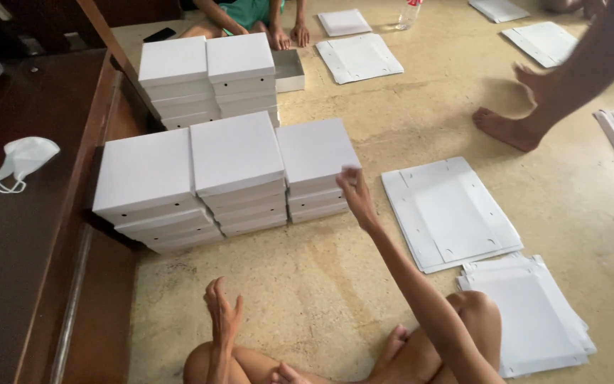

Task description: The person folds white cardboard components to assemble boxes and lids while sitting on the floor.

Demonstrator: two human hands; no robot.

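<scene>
A: Starting near: left hand [223,313] is raised above the knee, fingers spread, nothing held. Right hand [355,193] is stretched fwd, fingers loosely apart, tips touching the top corner of the nearest white box stack [317,171].

B: Risk?

A: Judged: that stack could be nudged at the corner and the upper boxes slid off line, or pushed vs. the middle stack [237,171] just beside it. Flat cardboard sheets [450,213] by the right knee could be creased if leant on.

B: Surface, room?

A: Speckled beige floor [335,284], worn. Dark wooden bench [30,235] at left w/ a face mask [23,162]. Farther back, more stacks [211,78]; another person's feet [507,128] are seen.
</scene>
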